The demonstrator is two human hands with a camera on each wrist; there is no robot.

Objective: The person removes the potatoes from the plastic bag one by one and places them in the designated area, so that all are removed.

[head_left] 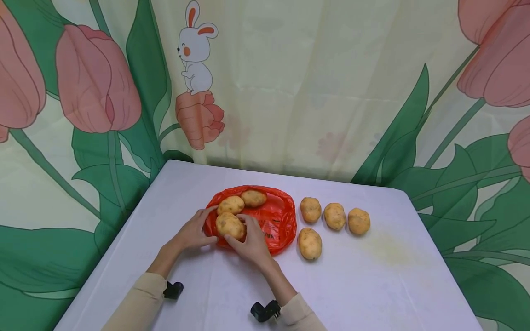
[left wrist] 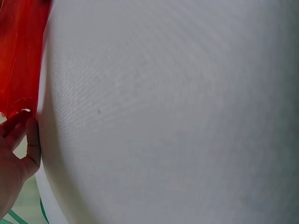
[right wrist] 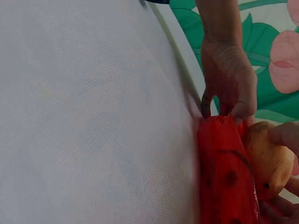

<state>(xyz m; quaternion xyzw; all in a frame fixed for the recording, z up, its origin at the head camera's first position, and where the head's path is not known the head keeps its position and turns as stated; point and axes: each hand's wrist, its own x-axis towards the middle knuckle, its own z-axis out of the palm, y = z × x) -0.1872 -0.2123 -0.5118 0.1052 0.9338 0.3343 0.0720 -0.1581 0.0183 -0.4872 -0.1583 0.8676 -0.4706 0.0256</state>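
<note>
A red plastic bag point(head_left: 277, 216) lies spread with its mouth up on the white table, two potatoes inside at its far left. At its left edge my left hand point(head_left: 194, 232) pinches the rim between thumb and fingers; the left wrist view shows those fingers point(left wrist: 32, 144) against the red plastic point(left wrist: 21, 60). Over the near left part of the bag, my right hand point(head_left: 253, 241) grips a potato point(head_left: 229, 225) from its right side. In the right wrist view this potato point(right wrist: 266, 158) sits just above the bag's rim, partly covered by the right fingers.
Right of the bag, three potatoes stand in a row, one of them a round potato point(head_left: 359, 221). Nearer to me lies a single potato point(head_left: 309, 244). A flowered curtain point(head_left: 290, 92) hangs behind the white-covered table point(head_left: 372, 285).
</note>
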